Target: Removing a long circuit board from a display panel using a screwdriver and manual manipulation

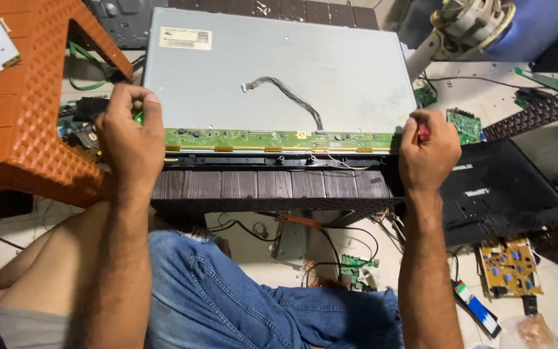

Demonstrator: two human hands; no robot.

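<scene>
A grey flat display panel lies back-side up on a dark slatted stool. A long green circuit strip runs along its near edge, and a thin wire bundle crosses its back. My left hand grips the panel's near left corner, fingers curled over the edge beside something green. My right hand is closed at the near right corner around a red-handled tool, most of which is hidden in the fist.
An orange plastic stool stands at left. A black plastic cover lies at right, with green circuit boards and a yellow-brown board near it. Cables and small parts litter the floor below. My jeans-clad leg is underneath.
</scene>
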